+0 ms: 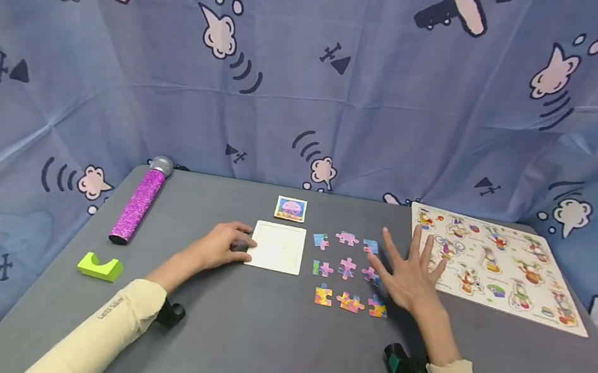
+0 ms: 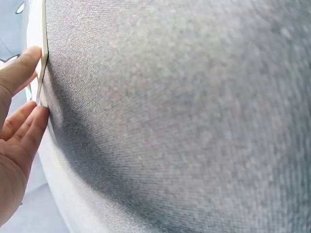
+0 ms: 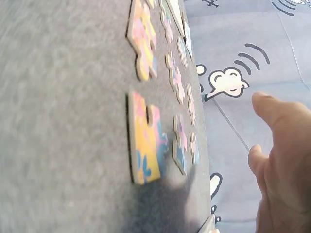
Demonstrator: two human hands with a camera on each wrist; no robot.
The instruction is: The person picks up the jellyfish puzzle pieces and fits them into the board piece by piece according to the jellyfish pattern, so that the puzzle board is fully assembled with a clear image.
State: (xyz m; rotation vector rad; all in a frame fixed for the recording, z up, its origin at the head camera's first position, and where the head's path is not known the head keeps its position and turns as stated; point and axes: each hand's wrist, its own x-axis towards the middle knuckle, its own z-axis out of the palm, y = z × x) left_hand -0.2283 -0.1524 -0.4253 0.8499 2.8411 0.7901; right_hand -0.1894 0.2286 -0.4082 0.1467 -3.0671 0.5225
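My left hand (image 1: 219,244) is at the left edge of a white square puzzle tray (image 1: 277,247) that lies flat. Its fingertips touch that edge, and the left wrist view shows the left fingers (image 2: 30,128) fairly straight. Over the right-hand side of several loose jigsaw pieces (image 1: 347,268) hovers my right hand (image 1: 413,282), fingers spread and holding nothing. The pieces lie apart in rough rows, coloured pink, blue and yellow. In the right wrist view a yellow corner piece (image 3: 145,145) lies nearest, away from the right hand (image 3: 286,160).
Behind the tray lies a small picture card (image 1: 291,209) with a pink figure. A purple glitter microphone (image 1: 140,205) and a green curved block (image 1: 100,267) are on the left. A large wooden picture board (image 1: 494,268) occupies the back right. A patterned blue curtain (image 1: 292,71) hangs behind the table.
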